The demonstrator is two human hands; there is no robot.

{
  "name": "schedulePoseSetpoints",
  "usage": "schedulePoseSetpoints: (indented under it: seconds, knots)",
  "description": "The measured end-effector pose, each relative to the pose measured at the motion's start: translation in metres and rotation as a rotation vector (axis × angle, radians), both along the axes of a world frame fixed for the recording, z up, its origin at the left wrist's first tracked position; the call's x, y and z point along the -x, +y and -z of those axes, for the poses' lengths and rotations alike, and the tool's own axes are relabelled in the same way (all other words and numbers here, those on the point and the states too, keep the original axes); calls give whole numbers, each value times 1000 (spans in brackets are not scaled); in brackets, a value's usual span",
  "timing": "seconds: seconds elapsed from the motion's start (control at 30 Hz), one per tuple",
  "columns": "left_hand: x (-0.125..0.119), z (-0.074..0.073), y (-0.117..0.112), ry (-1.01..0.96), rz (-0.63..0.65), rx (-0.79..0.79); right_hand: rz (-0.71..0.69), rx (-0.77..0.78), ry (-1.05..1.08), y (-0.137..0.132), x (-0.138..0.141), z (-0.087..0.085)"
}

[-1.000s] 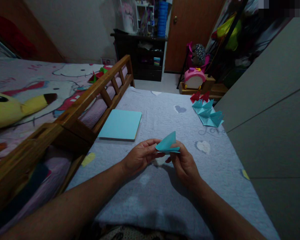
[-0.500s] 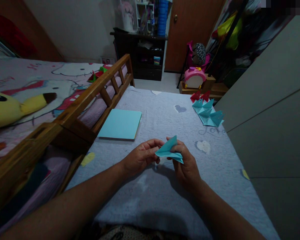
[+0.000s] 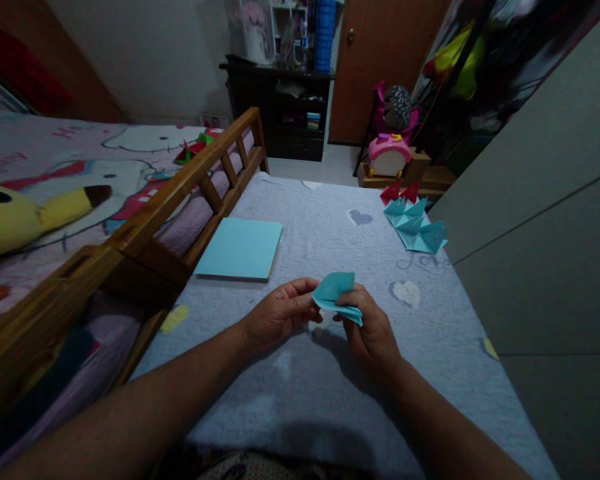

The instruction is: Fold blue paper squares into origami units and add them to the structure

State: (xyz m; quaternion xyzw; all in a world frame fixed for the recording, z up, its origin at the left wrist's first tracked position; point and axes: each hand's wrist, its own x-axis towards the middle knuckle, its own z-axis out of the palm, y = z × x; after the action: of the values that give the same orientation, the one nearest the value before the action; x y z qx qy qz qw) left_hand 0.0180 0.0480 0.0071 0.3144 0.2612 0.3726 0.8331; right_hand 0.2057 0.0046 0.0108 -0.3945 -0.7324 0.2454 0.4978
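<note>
A folded sheet of turquoise origami paper [image 3: 336, 288] is held between both hands above the bed. My left hand [image 3: 283, 310] pinches its left corner between thumb and fingers. Closed on the right side of the paper is my right hand [image 3: 373, 327], its index finger lying across the folds. One flap stands up and curves; several layers lie beneath it. To the left of the hands rests a stack of square turquoise paper [image 3: 243, 248]. Finished-looking turquoise folded paper pieces [image 3: 414, 227] and red ones [image 3: 400, 192] sit at the far right.
A light blue quilt [image 3: 310, 393] covers the bed. Along its left runs a wooden rail [image 3: 215, 167], with a yellow plush toy [image 3: 15, 220] beyond it. A pale cabinet [image 3: 545, 253] borders the right side. A pink toy case [image 3: 390, 157] stands past the bed's far end.
The paper's raised flap has changed from a sharp upright point to a wider, curved, opened shape. My left hand has shifted slightly with its corner. The right hand keeps its grip.
</note>
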Motion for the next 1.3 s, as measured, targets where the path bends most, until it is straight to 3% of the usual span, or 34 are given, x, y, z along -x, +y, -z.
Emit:
schedulePoseSetpoints:
  seconds: [0.43, 0.6, 0.9, 1.3]
  knots:
    - [0, 1, 2, 115, 12, 27, 0, 17, -64, -2, 0, -2]
    - [0, 3, 2, 96, 34, -13, 47, 23, -126, -4, -1, 3]
    - [3, 2, 5, 18, 42, 13, -8, 44, -143, -2, -4, -2]
    - [2, 2, 2, -11, 34, 2, 12, -67, -128, 3, -3, -2]
